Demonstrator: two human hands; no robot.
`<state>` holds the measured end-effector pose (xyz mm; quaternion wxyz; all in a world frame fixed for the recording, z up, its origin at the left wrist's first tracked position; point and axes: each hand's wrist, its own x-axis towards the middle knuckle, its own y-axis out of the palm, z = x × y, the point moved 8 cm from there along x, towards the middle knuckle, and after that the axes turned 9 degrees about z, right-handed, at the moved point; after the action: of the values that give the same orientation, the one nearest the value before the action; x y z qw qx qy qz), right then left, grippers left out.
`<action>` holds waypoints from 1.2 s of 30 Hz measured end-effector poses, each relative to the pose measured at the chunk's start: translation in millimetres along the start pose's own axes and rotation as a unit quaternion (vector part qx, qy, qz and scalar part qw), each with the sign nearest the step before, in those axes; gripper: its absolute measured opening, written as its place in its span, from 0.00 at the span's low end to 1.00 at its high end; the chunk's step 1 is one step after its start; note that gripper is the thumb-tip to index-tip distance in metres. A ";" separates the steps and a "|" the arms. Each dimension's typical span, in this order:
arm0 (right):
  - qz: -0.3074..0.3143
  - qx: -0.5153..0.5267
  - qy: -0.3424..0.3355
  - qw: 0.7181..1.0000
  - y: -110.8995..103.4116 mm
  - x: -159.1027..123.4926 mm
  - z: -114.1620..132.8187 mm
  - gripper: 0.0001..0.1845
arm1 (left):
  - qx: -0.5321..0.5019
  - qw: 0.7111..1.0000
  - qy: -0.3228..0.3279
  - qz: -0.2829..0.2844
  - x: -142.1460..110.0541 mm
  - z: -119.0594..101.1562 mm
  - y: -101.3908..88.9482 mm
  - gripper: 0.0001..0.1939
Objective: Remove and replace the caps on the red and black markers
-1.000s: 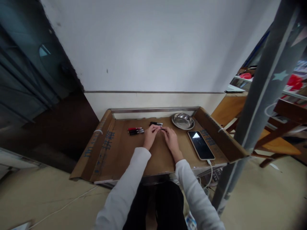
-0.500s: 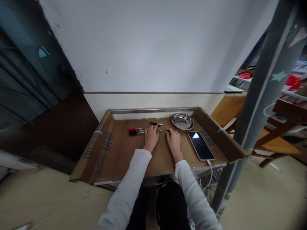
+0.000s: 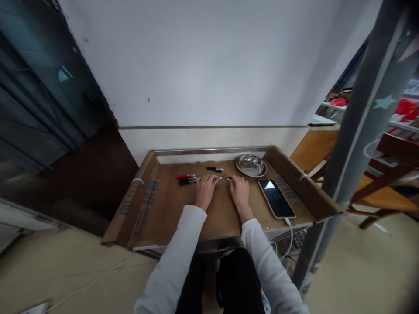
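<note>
Here, blue lettering (image 3: 151,192) marks the cardboard (image 3: 170,222), though its characters are too blurred to read surely; any label on the pen (image 3: 220,178) is too small. The left hand (image 3: 205,188) pinches that pen over the board's middle, its long axis running sideways, exposed end toward the right hand (image 3: 240,190), whose fingers close narrowly on a small dark piece (image 3: 228,177).

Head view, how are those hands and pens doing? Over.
Left hand on a pen part. Right hand pinching a small dark piece. Metal dish and phone off to the right.
</note>
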<state>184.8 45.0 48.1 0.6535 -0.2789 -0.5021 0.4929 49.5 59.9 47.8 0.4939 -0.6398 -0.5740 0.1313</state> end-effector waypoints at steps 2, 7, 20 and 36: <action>0.004 0.002 -0.020 1.000 0.1 -0.3 4.9 0.14 | -0.006 1.000 0.003 0.001 -0.3 -0.3 -0.8 0.09; 0.028 0.058 -0.096 0.993 3.8 -5.5 28.4 0.18 | -0.010 1.000 0.019 0.003 -3.3 -3.6 -1.6 0.10; 0.036 0.023 -0.084 0.996 12.9 18.6 19.9 0.22 | 0.100 0.987 -0.119 -0.045 -38.4 61.8 -44.8 0.08; 0.034 -0.051 -0.062 0.996 24.6 24.8 18.7 0.14 | 0.093 0.996 -0.005 -0.014 6.0 10.5 2.3 0.16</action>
<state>158.6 74.3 42.7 0.5889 -0.2979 -0.5567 0.5045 45.0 70.5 43.4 0.5497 -0.5826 -0.5708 0.1804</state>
